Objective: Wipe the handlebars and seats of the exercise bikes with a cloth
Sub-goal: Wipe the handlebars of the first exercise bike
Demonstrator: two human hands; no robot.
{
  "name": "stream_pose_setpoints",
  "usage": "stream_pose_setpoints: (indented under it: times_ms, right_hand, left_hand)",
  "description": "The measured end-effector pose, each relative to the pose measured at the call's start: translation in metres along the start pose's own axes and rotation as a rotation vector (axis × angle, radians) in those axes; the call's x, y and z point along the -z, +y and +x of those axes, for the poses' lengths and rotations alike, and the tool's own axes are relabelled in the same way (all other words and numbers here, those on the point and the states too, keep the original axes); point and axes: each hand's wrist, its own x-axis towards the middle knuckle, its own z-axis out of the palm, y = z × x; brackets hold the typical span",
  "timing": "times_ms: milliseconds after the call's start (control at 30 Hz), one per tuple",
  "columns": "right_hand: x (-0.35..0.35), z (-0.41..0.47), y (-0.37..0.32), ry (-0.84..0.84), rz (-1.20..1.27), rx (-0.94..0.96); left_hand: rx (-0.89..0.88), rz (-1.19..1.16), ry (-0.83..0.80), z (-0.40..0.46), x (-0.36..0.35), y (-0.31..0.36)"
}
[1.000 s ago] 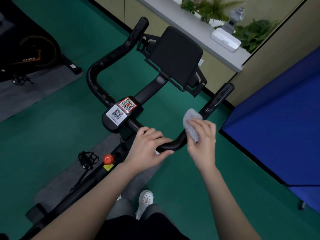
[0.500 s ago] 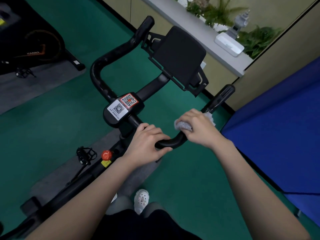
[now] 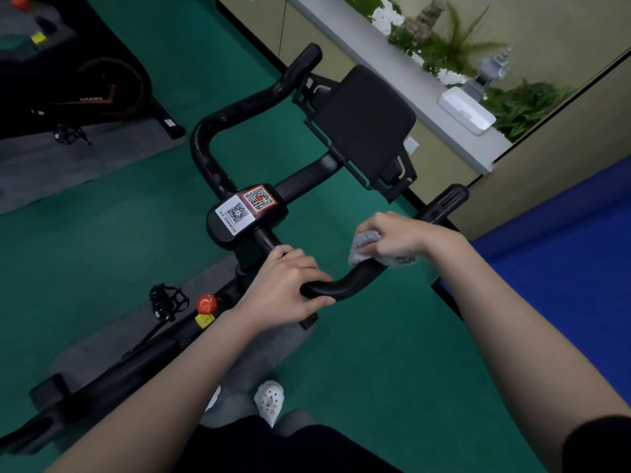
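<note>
An exercise bike's black handlebar (image 3: 341,286) loops in front of me, with two QR stickers on its centre block (image 3: 244,209) and a black tablet holder (image 3: 363,122) beyond. My left hand (image 3: 285,285) grips the near bar just right of the centre block. My right hand (image 3: 397,235) is wrapped around the right bend of the bar, pressing a grey cloth (image 3: 363,244) against it. The cloth bunches out on both sides of the fingers. The right grip end (image 3: 447,199) sticks out past my hand. No seat is in view.
A second black bike (image 3: 85,93) stands on a grey mat at the upper left. A blue panel (image 3: 563,268) fills the right side. A ledge with plants and a white box (image 3: 466,110) runs along the back. Red knob (image 3: 206,303) and pedal (image 3: 167,300) sit below the bar.
My right hand turned from holding the cloth beside the bar to closing over the right bend with it, then slid slightly up the bar. The left hand kept its grip.
</note>
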Motion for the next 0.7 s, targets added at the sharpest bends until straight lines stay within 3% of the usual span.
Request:
stream_pose_setpoints:
  times_ms: [700]
  right_hand:
    - [-0.002, 0.003, 0.007, 0.011, -0.077, 0.147]
  left_hand:
    - [0.065, -0.006, -0.046, 0.003, 0.002, 0.002]
